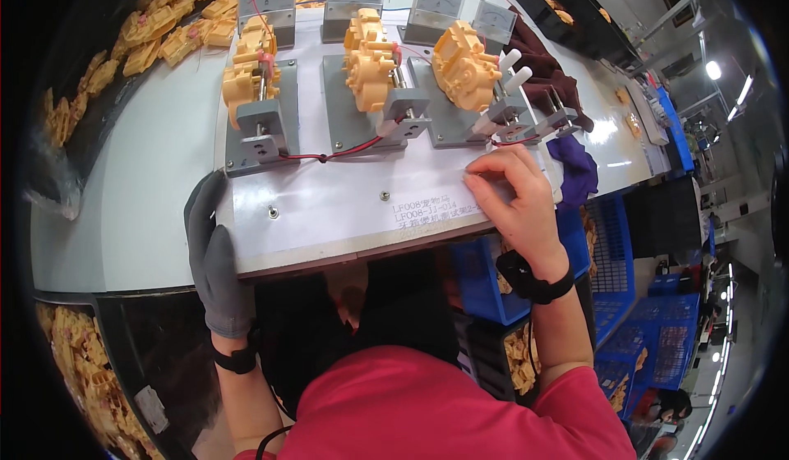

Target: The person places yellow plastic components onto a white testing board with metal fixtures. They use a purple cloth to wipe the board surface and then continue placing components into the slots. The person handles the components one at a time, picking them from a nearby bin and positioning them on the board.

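Observation:
My left hand, in a grey glove, lies along the left edge of a white-topped test board, fingers stretched out. My right hand is bare and bent over the board's front right part. Its thumb and forefinger come together, hiding whatever is between them. Two small toggle switches, one at the left and one in the middle, stand on the board. Behind them, three yellow-orange plastic gearboxes, left, middle and right, sit on grey metal fixtures joined by red and black wires.
Several analog meters line the board's back. A purple cloth and a dark brown cloth lie at the right. More yellow-orange parts pile up at the back left and below left. Blue crates stand below right.

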The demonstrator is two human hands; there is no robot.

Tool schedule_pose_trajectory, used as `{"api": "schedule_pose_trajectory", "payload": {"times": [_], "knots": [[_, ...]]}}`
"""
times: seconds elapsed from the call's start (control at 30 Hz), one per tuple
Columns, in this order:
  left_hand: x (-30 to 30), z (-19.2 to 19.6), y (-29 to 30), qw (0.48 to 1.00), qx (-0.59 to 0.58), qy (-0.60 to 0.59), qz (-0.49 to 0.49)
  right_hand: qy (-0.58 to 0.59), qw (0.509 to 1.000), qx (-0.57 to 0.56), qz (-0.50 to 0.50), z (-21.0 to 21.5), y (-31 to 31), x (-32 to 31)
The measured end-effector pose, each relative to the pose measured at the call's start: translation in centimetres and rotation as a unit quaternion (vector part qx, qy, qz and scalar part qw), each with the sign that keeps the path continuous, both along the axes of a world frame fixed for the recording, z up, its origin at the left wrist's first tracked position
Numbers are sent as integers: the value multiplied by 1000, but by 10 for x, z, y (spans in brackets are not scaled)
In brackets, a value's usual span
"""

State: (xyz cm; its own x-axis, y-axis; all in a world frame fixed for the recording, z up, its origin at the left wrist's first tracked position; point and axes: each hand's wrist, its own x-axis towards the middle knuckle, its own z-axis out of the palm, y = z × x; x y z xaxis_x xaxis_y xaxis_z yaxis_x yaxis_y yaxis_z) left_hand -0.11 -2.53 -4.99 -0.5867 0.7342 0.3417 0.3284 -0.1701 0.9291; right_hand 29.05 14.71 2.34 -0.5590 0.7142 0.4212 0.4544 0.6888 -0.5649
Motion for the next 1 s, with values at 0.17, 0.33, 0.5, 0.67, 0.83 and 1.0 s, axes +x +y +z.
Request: {"api": "schedule_pose_trajectory", "payload": {"times": [0.17,0.33,0.5,0.67,0.83,1.0], "knots": [[-1,0,-1,1000,0,4,-1,-20,999,-40,5,9,-1,2],[-1,1,0,1000,1,7,-2,-28,999,-37,9,9,-1,3],[-1,1,0,1000,3,6,1,-26,999,-17,17,8,0,3],[0,0,1,1000,5,7,1,-29,999,-12,18,8,1,3],[-2,0,-3,1000,1,6,5,-27,999,-13,19,9,-1,-1],[-3,-1,-2,1000,-1,5,-1,-23,1000,-13,15,7,-1,0]]}}
